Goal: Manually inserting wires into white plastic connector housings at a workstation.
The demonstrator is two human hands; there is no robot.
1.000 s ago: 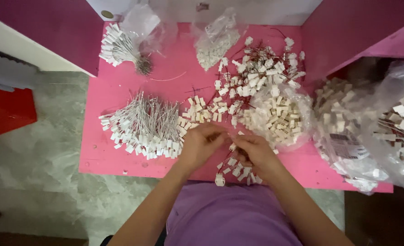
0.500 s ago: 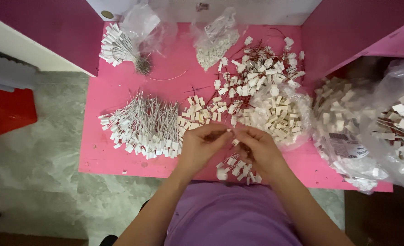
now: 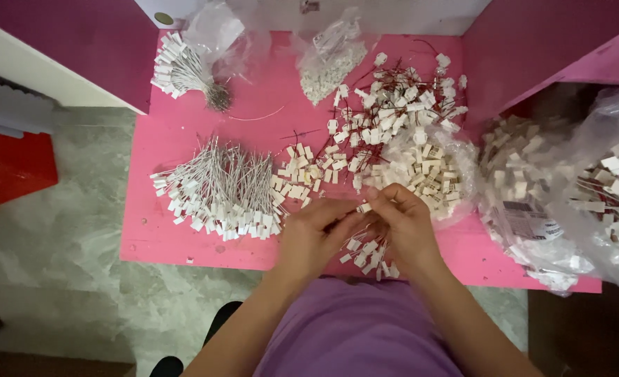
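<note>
My left hand (image 3: 315,236) and my right hand (image 3: 406,225) meet over the front edge of a pink table (image 3: 163,146). Together they pinch one small white connector block (image 3: 364,207) between the fingertips. Beneath the hands lies a small heap of white connectors with red wires (image 3: 365,253). Just left of my left hand spreads a fan of white-wired connectors (image 3: 218,188). Beyond the fingers lie loose cream connector blocks (image 3: 308,173) and an open clear bag of cream blocks (image 3: 431,174).
A tangle of red-wired connectors (image 3: 393,105) lies further back, with a tied bundle of white wires (image 3: 183,70) and a clear bag of small parts (image 3: 330,59) at the rear. Big clear bags of connectors (image 3: 568,188) sit at the right. A red box (image 3: 9,167) stands on the marble floor at left.
The hands rose slightly from the small heap and drew together, fingertips now joined on one small white block. Everything on the table stays where it was.
</note>
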